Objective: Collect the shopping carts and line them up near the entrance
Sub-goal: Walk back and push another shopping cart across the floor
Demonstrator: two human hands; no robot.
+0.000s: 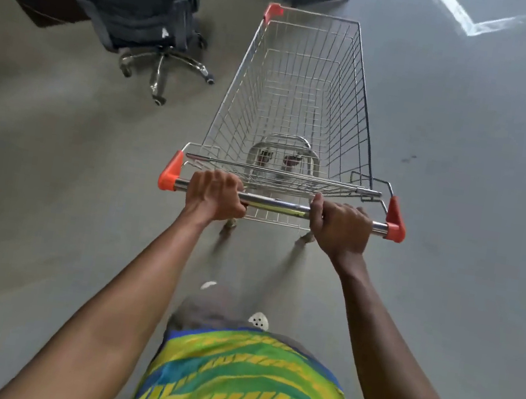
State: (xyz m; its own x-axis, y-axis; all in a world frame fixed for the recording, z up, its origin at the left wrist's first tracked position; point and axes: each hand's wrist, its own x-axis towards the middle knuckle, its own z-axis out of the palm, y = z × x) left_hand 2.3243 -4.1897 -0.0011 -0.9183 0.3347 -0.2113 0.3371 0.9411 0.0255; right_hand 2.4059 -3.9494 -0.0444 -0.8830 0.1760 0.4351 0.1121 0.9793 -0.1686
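My left hand and right hand both wrap the handle bar, spaced wide for steering; the empty shopping cart stretches ahead of my knuckles, clear of the office chair off left.

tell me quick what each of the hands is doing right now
Left hand: closed, gripping the cart handle near its left end.
Right hand: closed, gripping the same handle near its right end.

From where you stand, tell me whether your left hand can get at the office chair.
Probably not. The left hand grips the cart handle; the office chair stands ahead on the left, past open floor. Nothing blocks it, but it looks beyond arm's stretch without stepping forward.
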